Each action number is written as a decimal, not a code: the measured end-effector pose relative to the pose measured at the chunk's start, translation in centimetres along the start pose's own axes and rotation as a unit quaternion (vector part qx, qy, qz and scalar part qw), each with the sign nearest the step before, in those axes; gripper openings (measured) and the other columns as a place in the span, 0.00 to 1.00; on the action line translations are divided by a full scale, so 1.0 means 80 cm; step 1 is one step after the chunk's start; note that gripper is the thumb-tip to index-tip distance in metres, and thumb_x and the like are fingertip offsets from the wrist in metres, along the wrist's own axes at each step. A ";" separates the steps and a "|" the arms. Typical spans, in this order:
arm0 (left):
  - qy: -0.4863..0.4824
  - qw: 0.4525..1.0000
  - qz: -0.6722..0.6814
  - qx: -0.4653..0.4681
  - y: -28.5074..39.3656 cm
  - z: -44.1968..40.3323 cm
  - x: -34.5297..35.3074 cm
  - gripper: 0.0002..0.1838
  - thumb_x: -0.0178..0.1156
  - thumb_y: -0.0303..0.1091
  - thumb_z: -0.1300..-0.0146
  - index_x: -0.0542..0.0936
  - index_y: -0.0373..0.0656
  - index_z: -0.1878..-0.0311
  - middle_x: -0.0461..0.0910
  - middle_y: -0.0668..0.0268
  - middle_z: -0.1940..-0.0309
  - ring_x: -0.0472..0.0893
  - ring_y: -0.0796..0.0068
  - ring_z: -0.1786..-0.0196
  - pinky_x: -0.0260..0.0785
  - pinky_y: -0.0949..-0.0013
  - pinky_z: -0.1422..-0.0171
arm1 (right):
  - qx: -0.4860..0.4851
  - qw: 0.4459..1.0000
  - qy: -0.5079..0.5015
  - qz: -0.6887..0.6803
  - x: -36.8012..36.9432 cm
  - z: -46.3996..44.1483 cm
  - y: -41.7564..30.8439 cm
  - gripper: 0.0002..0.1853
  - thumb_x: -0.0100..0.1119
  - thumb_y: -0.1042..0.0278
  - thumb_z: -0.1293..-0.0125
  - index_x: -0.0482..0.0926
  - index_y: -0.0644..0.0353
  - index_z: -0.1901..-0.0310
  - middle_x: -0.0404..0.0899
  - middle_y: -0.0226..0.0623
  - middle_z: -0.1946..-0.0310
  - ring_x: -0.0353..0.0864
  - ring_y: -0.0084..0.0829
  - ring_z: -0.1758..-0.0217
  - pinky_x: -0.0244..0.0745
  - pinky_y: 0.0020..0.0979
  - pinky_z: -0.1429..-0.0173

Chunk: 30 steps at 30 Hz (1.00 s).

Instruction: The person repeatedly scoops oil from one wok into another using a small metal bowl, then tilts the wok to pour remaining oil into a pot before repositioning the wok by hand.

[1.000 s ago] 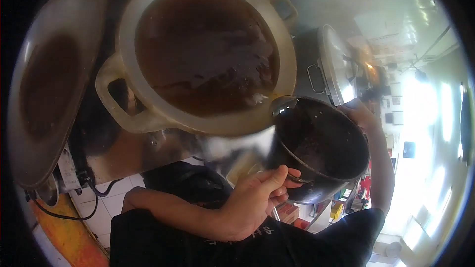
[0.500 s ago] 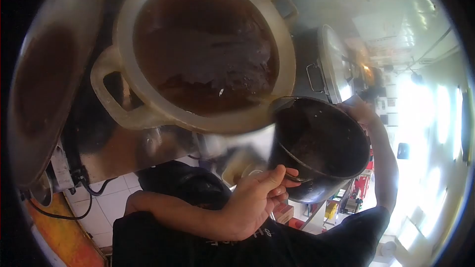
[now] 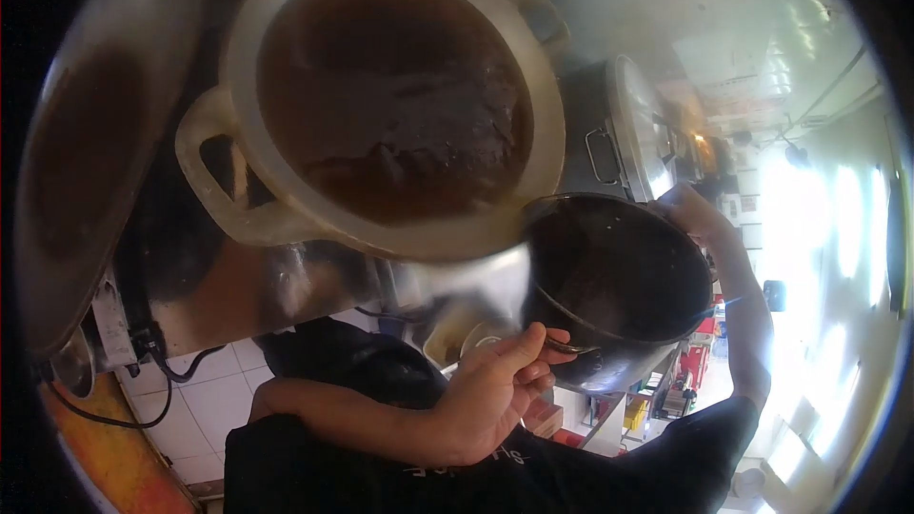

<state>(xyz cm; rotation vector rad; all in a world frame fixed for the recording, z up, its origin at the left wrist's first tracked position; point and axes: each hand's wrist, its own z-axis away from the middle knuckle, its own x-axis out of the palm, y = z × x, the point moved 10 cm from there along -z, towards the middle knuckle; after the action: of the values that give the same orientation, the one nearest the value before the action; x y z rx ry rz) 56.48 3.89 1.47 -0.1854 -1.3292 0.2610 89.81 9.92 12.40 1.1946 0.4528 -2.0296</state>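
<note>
A dark, deep pot (image 3: 619, 271) is tilted, its mouth towards a large pale two-handled pan (image 3: 243, 105) of brown liquid (image 3: 390, 95). Their rims meet or overlap; whether they touch I cannot tell. My left hand (image 3: 500, 385) is closed round the pot's near loop handle (image 3: 568, 347), thumb on top. On the pot's far right side my right hand (image 3: 690, 214) grips it near the rim, the fingers partly hidden. Ripples show on the liquid near the pot. Inside, the pot looks dark, with little or no liquid visible.
Another wide pan (image 3: 86, 152) with brown liquid stands at the far left. A large lidded pot (image 3: 643, 128) is behind the dark pot. A metal stove front (image 3: 257, 295), a black cable (image 3: 152, 419) and a tiled floor (image 3: 209, 400) lie below. Red and yellow items are at the right.
The ripples on the liquid have shifted, and the yellowish flow at the pot's lip has faded. The dark pot's lip sits slightly lower. Both hands keep their grip.
</note>
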 end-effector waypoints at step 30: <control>0.068 0.798 -0.580 0.150 0.008 0.009 0.034 0.15 0.49 0.34 0.30 0.80 0.32 0.60 0.81 0.64 0.66 0.76 0.83 0.64 0.66 0.79 0.58 | 0.072 0.898 0.197 -0.387 0.103 0.148 0.144 0.18 0.50 0.58 0.34 0.79 0.66 0.72 0.68 0.25 0.87 0.64 0.16 0.86 0.55 0.22 0.83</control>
<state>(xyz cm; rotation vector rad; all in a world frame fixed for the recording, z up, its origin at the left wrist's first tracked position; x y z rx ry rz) 56.31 5.31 4.00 0.8680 -1.0260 -0.5853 88.62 -8.55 12.03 1.7154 1.1417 -2.4939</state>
